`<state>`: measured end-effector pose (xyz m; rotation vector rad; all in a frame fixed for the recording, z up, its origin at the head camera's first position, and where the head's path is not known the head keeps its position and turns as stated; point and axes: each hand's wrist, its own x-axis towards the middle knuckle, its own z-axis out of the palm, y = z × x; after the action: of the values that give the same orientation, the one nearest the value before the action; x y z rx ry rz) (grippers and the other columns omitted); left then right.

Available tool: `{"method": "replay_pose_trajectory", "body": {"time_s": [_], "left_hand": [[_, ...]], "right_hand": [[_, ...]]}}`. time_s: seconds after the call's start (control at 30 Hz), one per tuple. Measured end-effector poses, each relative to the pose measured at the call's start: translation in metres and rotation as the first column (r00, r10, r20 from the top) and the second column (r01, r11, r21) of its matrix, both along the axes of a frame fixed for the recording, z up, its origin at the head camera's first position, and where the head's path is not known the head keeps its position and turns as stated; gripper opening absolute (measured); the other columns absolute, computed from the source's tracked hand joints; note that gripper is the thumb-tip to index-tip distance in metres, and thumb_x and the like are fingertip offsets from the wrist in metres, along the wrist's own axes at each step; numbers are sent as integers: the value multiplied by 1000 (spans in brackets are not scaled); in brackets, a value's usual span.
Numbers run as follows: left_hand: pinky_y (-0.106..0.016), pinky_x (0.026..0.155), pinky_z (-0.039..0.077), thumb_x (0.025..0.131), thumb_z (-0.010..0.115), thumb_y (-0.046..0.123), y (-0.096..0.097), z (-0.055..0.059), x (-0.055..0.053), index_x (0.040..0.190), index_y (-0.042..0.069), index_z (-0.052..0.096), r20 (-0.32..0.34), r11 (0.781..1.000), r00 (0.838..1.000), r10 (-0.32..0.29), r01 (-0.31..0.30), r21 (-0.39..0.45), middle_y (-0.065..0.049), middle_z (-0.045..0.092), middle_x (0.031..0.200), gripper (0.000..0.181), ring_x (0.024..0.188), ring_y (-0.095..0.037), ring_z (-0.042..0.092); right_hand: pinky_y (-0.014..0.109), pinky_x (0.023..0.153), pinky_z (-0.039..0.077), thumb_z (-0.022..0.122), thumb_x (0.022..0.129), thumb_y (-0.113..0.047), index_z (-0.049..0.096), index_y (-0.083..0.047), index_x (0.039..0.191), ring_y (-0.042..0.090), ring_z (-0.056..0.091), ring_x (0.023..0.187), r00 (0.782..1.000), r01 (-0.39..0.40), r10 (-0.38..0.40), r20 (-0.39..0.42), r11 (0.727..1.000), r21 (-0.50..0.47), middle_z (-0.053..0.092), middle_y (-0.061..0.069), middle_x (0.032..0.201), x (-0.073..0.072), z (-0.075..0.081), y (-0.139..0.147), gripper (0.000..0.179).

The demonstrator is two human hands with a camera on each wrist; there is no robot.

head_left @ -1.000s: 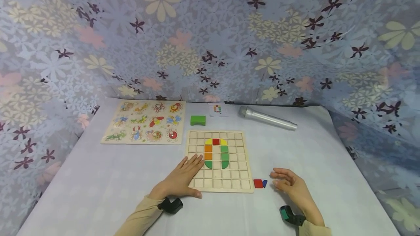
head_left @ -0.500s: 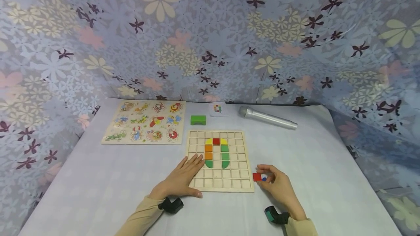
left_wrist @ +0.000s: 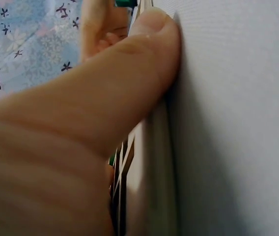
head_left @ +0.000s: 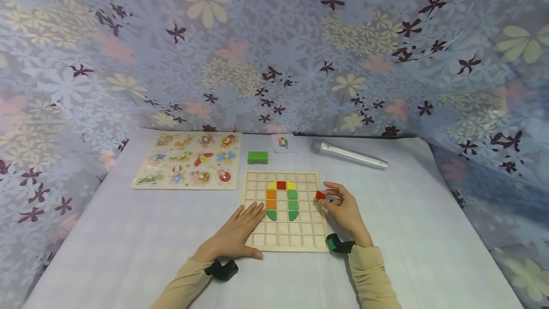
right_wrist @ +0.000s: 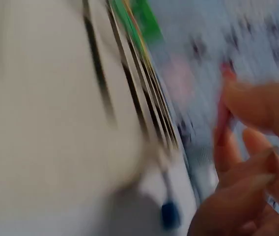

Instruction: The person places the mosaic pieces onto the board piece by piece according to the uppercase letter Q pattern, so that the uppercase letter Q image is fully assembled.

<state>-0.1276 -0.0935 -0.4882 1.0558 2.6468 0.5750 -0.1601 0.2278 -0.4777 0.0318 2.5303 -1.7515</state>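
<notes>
My left hand (head_left: pixel 233 237) rests flat with fingers spread on the lower left of the wooden grid board (head_left: pixel 283 241). Its thumb (left_wrist: pixel 129 59) lies along the board's near edge. A ring of yellow, red, orange and green tiles (head_left: pixel 292 204), unfilled at its bottom, sits in the grid. My right hand (head_left: pixel 346 211) pinches a red square tile (head_left: pixel 320 195) between thumb and fingers at the board's right edge. A small blue piece (head_left: pixel 331 200) shows close by those fingers; in the blurred right wrist view the blue piece (right_wrist: pixel 170 215) appears apart from the fingertips.
Behind the board stand a green arched block (head_left: pixel 258 158) and a small pattern card (head_left: pixel 283 143). An insect picture puzzle (head_left: pixel 186 160) lies at the back left. A silver microphone (head_left: pixel 349 154) lies at the back right. Flowered cloth (head_left: pixel 274 61) hangs behind the table.
My right hand has come in from the right, taken the red tile off the table and moved up to the board's right edge. The blue piece has shifted along with it. The left hand stays put.
</notes>
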Motion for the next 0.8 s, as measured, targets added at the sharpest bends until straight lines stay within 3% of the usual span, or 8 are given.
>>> {"method": "replay_pose_trajectory", "body": {"time_s": [0.17,0.3,0.5,0.67,0.8], "left_hand": [[-54,123,6,77,70,58,-1,-1,-1,154,3,21,-16,1000,1000,4,-4,4,-14,14,163,106,152,-32,10],[-54,123,7,77,70,58,-1,-2,0,154,4,21,-8,1000,1000,2,-2,-6,-14,14,163,106,152,-32,9],[-54,123,8,77,70,59,-2,-1,0,154,4,22,-6,1000,1000,7,-7,-3,-13,15,163,106,152,-31,9],[-55,122,8,77,70,58,-3,-3,-1,154,4,22,-4,1000,1000,4,-4,11,-14,15,163,105,152,-32,10],[-55,122,8,77,70,59,-3,-5,-1,154,4,22,-10,1000,1000,2,-2,13,-14,14,163,106,152,-32,10]], "right_hand": [[16,50,39,66,88,-5,55,-4,131,3,45,59,986,-164,165,-36,986,30,60,20,117,4,11,-32,45],[15,46,34,72,84,-5,62,-7,122,3,40,53,967,-237,248,-53,959,158,67,14,111,8,2,-59,40],[20,43,35,77,78,-8,70,-17,108,6,43,49,972,-178,220,-81,917,356,71,0,93,15,-7,-85,32],[21,44,35,78,78,-10,72,-18,102,8,43,49,979,-149,192,-74,908,391,62,-4,74,18,-2,-89,26],[20,45,36,78,78,-8,72,-18,102,8,43,49,971,-186,228,-67,906,381,65,-4,78,18,1,-86,26]]}}
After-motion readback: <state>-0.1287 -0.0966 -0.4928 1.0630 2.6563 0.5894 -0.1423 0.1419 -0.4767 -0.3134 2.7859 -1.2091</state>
